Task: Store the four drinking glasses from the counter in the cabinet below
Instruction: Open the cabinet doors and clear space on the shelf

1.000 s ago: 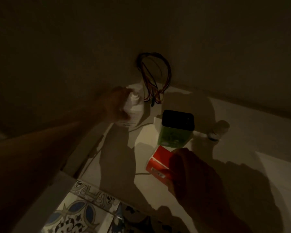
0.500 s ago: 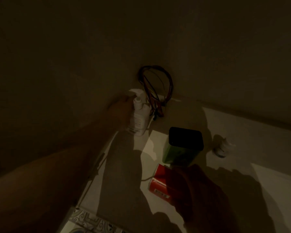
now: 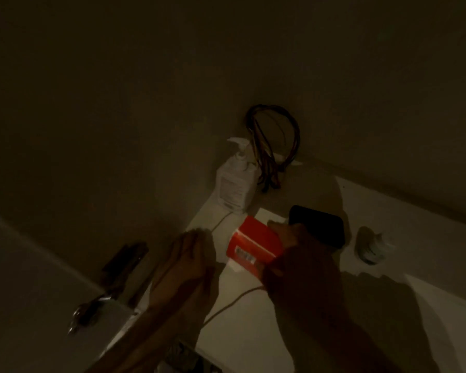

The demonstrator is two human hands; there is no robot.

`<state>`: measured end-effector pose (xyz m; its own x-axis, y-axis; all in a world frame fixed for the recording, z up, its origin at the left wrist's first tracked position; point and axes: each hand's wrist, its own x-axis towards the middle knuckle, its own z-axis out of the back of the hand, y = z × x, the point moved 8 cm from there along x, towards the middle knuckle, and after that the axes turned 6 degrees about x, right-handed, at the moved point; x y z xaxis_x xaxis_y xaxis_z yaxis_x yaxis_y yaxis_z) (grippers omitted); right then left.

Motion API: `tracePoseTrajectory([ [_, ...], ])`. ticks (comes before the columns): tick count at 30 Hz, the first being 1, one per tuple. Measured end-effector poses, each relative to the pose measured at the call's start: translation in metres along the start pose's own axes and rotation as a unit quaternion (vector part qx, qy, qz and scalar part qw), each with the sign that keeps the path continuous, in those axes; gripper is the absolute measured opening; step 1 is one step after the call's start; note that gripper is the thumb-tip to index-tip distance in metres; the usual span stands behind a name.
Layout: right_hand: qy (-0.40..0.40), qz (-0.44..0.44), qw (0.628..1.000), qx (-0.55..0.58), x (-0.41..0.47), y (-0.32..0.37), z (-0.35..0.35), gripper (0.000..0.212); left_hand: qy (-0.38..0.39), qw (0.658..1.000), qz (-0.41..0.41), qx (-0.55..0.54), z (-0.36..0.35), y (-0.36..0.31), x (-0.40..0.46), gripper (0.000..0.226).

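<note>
No drinking glass shows in this dim view into the cabinet. My right hand grips a red box and holds it tilted just above the white shelf floor, in front of a green container with a black lid. My left hand lies flat near the shelf's left edge with nothing in it, fingers pointing to the back. A white pump bottle stands upright in the back left corner, apart from both hands.
A bundle of coloured wires hangs from the back wall beside the pump bottle. A small pale jar stands right of the black-lidded container. A thin cable runs across the shelf. Metal door hinges sit on the left side panel.
My left hand has let go of the pump bottle, which now stands in the back corner, and has drawn back toward me. My right hand has raised the red box up and leftward.
</note>
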<state>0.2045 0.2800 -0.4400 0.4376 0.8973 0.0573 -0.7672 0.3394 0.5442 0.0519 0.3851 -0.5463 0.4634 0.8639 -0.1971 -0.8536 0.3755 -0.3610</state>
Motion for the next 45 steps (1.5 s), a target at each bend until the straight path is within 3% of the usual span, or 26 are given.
tracePoseTrajectory([
  [4,0.008,0.029,1.0,-0.001,0.026,0.025,-0.016,0.066,0.014,0.994,-0.043,0.097,-0.036,-0.004,-0.058,0.092],
  [7,0.054,0.014,0.998,-0.029,0.045,0.039,-0.037,0.07,0.018,0.99,-0.092,0.105,-0.05,-0.019,-0.069,0.097],
  [10,0.056,0.031,0.998,0.007,0.058,0.057,-0.049,0.06,0.017,0.982,-0.135,0.131,-0.058,-0.025,-0.07,0.095],
  [14,0.057,0.03,0.998,0.006,0.071,0.064,-0.059,0.061,0.037,0.981,-0.134,0.135,-0.068,-0.019,-0.069,0.095],
  [19,0.074,-0.015,0.997,0.021,0.075,0.055,-0.063,0.065,0.003,0.981,-0.135,0.137,-0.069,-0.019,-0.07,0.093],
  [23,0.075,0.049,0.995,-0.048,0.062,0.07,-0.047,0.063,-0.001,0.979,-0.141,0.145,-0.062,-0.026,-0.07,0.091],
  [26,-0.014,0.152,0.988,-0.026,0.038,0.076,0.0,0.045,-0.011,0.979,-0.14,0.147,-0.06,-0.025,-0.074,0.089],
  [28,-0.129,0.188,0.974,0.015,0.021,0.049,0.056,0.031,0.001,0.981,-0.129,0.147,-0.06,-0.022,-0.076,0.089],
  [30,-0.24,0.161,0.957,0.012,0.01,-0.012,0.113,0.025,0.018,0.983,-0.118,0.136,-0.058,-0.024,-0.076,0.091],
  [32,-0.267,0.062,0.961,-0.041,0.011,-0.087,0.15,0.028,0.027,0.986,-0.11,0.126,-0.045,-0.036,-0.075,0.095],
  [34,-0.195,-0.068,0.97,-0.126,0.017,-0.165,0.158,0.047,-0.04,0.986,-0.138,0.081,-0.016,-0.065,-0.074,0.094],
  [36,-0.064,-0.154,0.974,-0.152,0.016,-0.22,0.142,0.072,-0.169,0.961,-0.217,0.012,0.023,-0.107,-0.072,0.078],
  [39,0.021,-0.152,0.984,-0.089,0.014,-0.241,0.113,0.091,-0.217,0.928,-0.303,-0.007,0.055,-0.169,-0.048,0.084],
  [42,0.014,-0.12,0.993,-0.01,0.017,-0.227,0.09,0.082,-0.161,0.929,-0.325,0.073,0.053,-0.209,-0.011,0.115],
  [45,-0.017,-0.106,0.993,0.044,0.02,-0.216,0.083,0.048,-0.092,0.931,-0.323,0.141,0.034,-0.219,0.01,0.102],
])
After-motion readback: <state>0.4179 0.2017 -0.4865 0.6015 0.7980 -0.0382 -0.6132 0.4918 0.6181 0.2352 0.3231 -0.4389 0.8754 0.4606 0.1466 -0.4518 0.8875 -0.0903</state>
